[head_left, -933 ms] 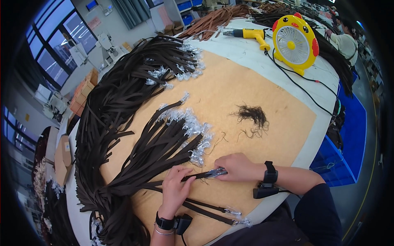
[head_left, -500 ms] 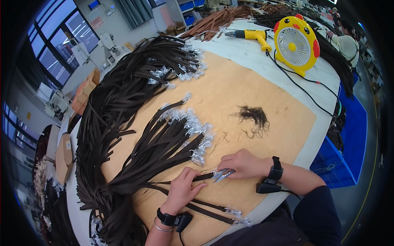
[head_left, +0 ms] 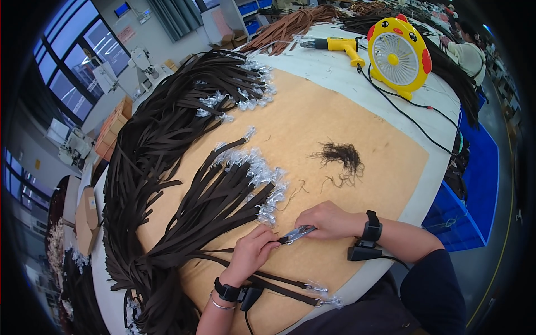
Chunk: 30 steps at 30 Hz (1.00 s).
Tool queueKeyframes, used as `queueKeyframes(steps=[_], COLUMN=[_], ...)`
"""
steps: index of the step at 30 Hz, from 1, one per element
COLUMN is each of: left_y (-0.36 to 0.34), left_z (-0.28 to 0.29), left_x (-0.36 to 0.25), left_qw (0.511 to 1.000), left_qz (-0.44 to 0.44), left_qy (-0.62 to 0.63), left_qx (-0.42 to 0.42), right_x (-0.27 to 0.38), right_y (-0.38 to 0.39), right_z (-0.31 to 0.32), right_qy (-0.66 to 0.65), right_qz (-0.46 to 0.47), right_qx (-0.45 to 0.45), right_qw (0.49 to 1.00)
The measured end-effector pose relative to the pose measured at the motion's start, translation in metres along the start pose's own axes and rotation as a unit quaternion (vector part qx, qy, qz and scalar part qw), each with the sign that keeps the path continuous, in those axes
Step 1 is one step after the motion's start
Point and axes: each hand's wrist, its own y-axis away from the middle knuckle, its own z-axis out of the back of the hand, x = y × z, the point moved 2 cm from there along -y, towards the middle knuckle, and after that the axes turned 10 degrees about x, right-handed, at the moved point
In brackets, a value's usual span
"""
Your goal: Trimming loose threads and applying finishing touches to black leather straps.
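Pinching flat, dark-brown, fabric-like strap (head_left: 223,250) in left hand (head_left: 254,252) | gripping silver metal snips (head_left: 296,234) in right hand (head_left: 326,219) | aiming leftward, roughly along strap

Dark brown straps (head_left: 209,215), yellow fan (head_left: 395,59)

Metal tool (head_left: 296,234) partly hidden in right grip (head_left: 328,220).

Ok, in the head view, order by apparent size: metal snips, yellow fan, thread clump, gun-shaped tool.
1. Yellow fan
2. Gun-shaped tool and thread clump: too alike to rank
3. Metal snips, partly hidden by the right hand
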Motion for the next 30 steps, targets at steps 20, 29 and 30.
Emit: queueKeyframes(steps=[20,29,30], left_y=[0.005,-0.001,0.000], left_z=[0.015,-0.002,-0.003], left_x=[-0.022,-0.001,-0.001], left_qw=[0.994,0.995,0.994], left_qz=[0.097,0.081,0.083], left_qy=[-0.042,0.046,0.065], left_qx=[-0.007,0.021,0.008], right_x=[-0.003,-0.004,-0.003], right_y=[0.000,0.000,0.000], right_z=[0.001,0.001,0.002], right_qy=[-0.003,0.028,0.027], right_qz=[-0.001,0.016,0.021], right_qx=[0.030,0.031,0.036], right_qw=[1.000,0.999,0.999])
